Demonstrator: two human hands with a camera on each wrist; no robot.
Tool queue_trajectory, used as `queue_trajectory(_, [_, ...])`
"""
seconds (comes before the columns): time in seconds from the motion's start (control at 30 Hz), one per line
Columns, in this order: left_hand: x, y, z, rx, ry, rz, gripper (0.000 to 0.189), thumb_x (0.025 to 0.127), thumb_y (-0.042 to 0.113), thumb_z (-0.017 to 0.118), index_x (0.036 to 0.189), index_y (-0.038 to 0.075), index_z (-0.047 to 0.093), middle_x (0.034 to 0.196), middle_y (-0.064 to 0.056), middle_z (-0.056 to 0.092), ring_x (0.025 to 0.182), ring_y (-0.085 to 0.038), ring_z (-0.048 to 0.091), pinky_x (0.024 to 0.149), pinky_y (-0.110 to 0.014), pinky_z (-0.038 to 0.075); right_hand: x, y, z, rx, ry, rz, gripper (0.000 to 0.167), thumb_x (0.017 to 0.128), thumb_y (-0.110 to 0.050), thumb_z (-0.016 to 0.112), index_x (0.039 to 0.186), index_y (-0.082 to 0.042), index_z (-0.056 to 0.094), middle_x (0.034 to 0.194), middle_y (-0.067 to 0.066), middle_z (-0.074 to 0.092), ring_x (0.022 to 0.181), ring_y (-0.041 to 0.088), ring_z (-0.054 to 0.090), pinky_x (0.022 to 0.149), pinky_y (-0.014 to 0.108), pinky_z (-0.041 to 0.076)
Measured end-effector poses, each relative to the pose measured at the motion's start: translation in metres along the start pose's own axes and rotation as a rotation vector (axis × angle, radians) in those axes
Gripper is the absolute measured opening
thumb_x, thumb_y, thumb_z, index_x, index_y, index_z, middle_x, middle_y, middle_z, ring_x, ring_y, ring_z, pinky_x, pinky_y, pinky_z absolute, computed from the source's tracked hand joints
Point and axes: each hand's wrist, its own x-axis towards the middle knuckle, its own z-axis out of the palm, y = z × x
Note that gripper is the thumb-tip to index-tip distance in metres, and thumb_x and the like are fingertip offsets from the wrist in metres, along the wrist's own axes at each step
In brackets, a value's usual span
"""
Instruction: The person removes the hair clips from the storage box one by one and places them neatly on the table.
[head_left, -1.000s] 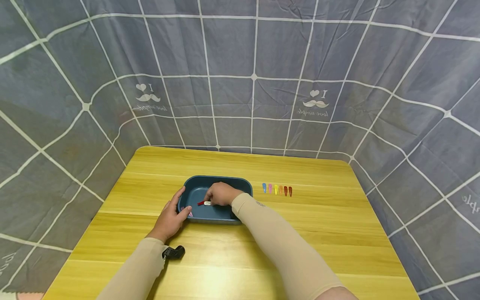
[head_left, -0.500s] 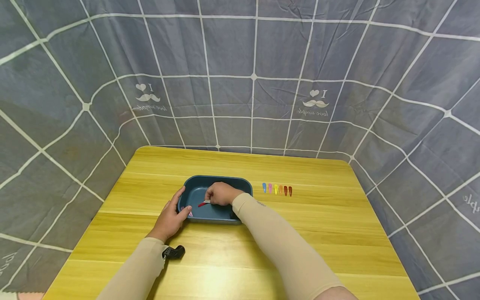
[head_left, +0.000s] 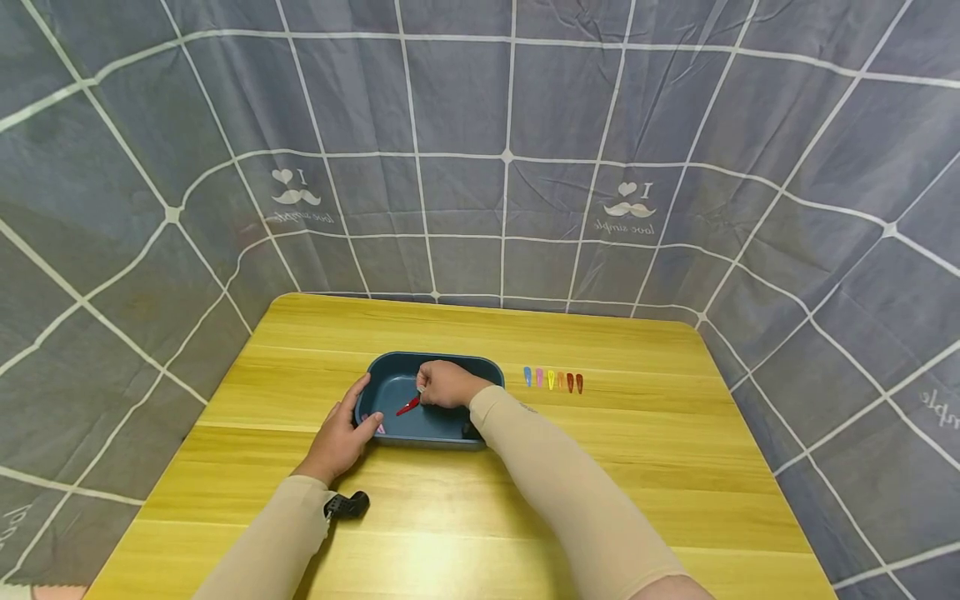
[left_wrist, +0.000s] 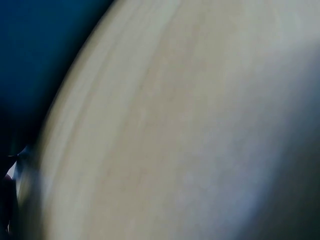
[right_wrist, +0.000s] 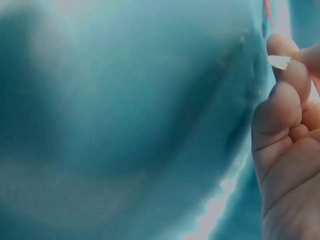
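My left hand (head_left: 341, 437) holds the left end of a dark blue basin (head_left: 405, 358), thumb over the rim and fingers along the side. In the head view my right hand (head_left: 446, 384) is inside the basin. Its thumb and finger pinch a small white snap hair clip (right_wrist: 279, 61), mostly covered by the fingertips in the right wrist view. A red hair clip (head_left: 407, 406) lies on the basin floor just beyond those fingers. Near my left thumb, a pink hair clip (head_left: 380, 428) sits in the basin's corner, partly hidden.
To the basin's right, a row of hair clips lies on the wooden table (head_left: 600, 467): a blue clip (head_left: 527, 377), a pink, a yellow clip (head_left: 551, 380), an orange and two dark red ones. Grey checked cloth (head_left: 465, 200) surrounds the table's back and sides.
The white clip, seen above the red one a second ago, has been drawn up into my right fingertips. The red clip now shows more fully. My left hand has stayed still.
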Motion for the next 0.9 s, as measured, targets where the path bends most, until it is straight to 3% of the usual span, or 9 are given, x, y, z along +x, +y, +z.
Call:
queue_trajectory(0.23, [0.001,-0.003,0.001,-0.007,-0.005,0.017,0.076,0.106,0.039,0.059,0.17,0.031,0.019,0.165,-0.027,0.038,0.148,-0.053,0.041,0.114,-0.076,0.037,-0.009,0.004,-0.01,0.075,0.029,-0.009,0.016,0.101,-0.008,0.068,0.086,-0.014,0.065,0.08,-0.003,0.067,0.064,0.012,0.058,0.06,0.024,0.048])
queue_trajectory(0.4, [0.0,-0.001,0.0,-0.007,-0.003,0.02,0.075,0.107,0.038,0.059,0.17,0.03,0.019,0.164,-0.028,0.039,0.146,-0.052,0.043,0.113,-0.076,0.037,-0.014,0.008,-0.018,0.062,0.076,-0.03,0.012,0.103,-0.018,0.069,0.094,-0.014,0.077,0.084,-0.003,0.07,0.072,0.011,0.059,0.066,0.024,0.05])
queue_trajectory(0.53, [-0.001,0.0,0.0,-0.013,-0.003,0.025,0.075,0.107,0.038,0.059,0.17,0.028,0.019,0.165,-0.028,0.038,0.146,-0.053,0.042,0.113,-0.076,0.037,-0.018,0.007,-0.025,0.064,0.123,-0.041,0.021,0.104,-0.025,0.068,0.104,-0.01,0.081,0.086,-0.002,0.074,0.077,0.011,0.059,0.073,0.025,0.049])
queue_trajectory(0.73, [-0.002,0.0,-0.001,-0.009,-0.003,0.024,0.075,0.108,0.04,0.058,0.17,0.03,0.019,0.166,-0.028,0.037,0.147,-0.053,0.041,0.113,-0.076,0.036,-0.025,0.005,-0.037,0.14,0.182,-0.044,0.028,0.105,-0.029,0.067,0.115,-0.008,0.081,0.085,0.005,0.075,0.074,0.013,0.059,0.069,0.025,0.048])
queue_trajectory(0.9, [-0.003,0.001,-0.002,-0.014,-0.012,0.026,0.075,0.108,0.04,0.057,0.171,0.029,0.017,0.166,-0.029,0.035,0.148,-0.054,0.038,0.114,-0.077,0.035,-0.034,0.008,-0.047,0.185,0.236,-0.022,0.028,0.104,-0.031,0.067,0.121,-0.015,0.081,0.106,0.005,0.079,0.087,0.014,0.066,0.076,0.027,0.055])
